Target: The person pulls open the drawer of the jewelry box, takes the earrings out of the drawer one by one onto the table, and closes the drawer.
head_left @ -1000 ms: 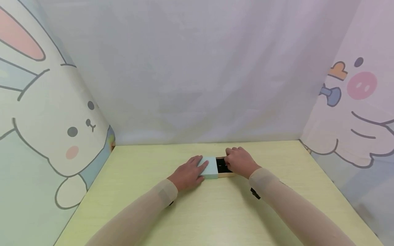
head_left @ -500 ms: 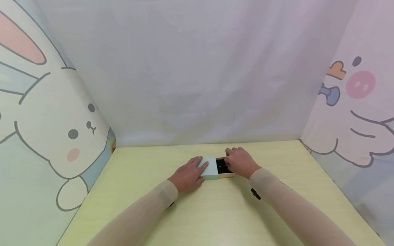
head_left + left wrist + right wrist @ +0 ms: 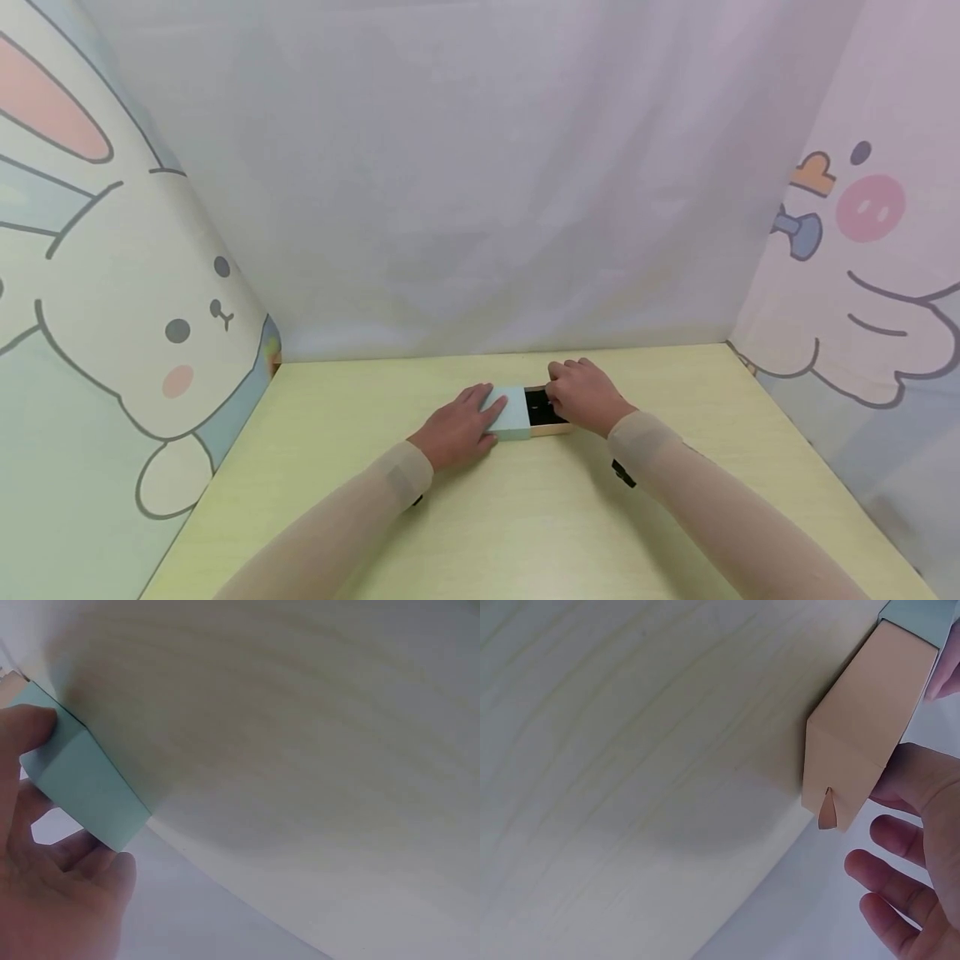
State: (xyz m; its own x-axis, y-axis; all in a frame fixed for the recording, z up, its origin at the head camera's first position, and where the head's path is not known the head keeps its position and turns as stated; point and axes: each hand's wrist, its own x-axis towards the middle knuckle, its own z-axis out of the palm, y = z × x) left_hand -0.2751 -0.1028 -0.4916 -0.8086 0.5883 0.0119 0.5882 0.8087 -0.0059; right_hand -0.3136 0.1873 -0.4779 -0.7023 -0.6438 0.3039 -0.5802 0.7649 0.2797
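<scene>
And here's the left hand (image 3: 453,429), gripping the mint sleeve (image 3: 515,412), thumb against its near side, a finger stretched across the top. Over to the right hand (image 3: 588,397): a digit dips into the peach tray (image 3: 874,694), three fingers bent loosely outside; whether it pinches anything there, I can't tell. The tray juts from the sleeve, black interior (image 3: 538,408) showing, between the hands on the pale table (image 3: 517,517).

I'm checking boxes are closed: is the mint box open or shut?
Partly open: the tray sticks out of the cover, showing its black inside.
</scene>
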